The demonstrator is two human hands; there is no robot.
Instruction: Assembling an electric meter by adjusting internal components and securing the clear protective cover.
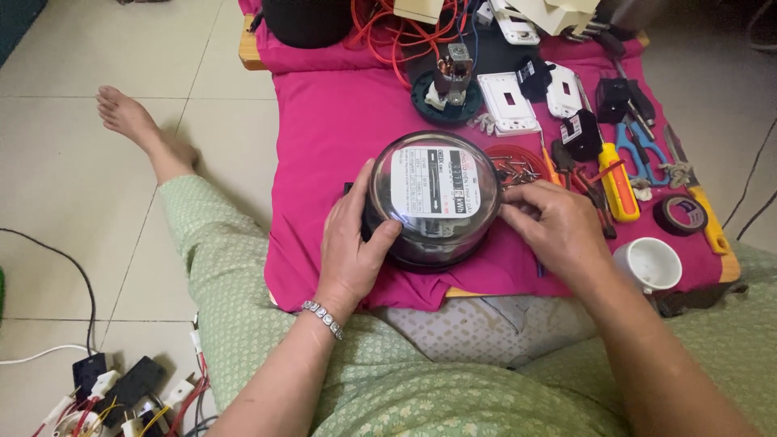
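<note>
Nearest the camera, two forearms reach out over a lap in pale green patterned cloth, the left wrist wearing a silver link bracelet (324, 316). The left hand (350, 243) wraps around the left side of a round electricity meter (433, 198) with a clear glass dome, thumb pressed against its dark base. The right hand (554, 231) grips the meter's right side, fingers curled against the rim of the dome. The meter sits on a bright pink cloth (340, 137) near the front edge of a low wooden board (247, 48). By the front right corner stands a white cup (647, 263), with a roll of dark tape (681, 214) just beyond it. Behind the meter lies a small red dish of screws (518, 166), and to its right a yellow-handled utility knife (619, 182) and blue-handled scissors (639, 150). Farther back lie white switch plates (506, 101), a dark round base with a metal mechanism (447, 85), and, at the far edge, tangled red wires (396, 32).
</note>
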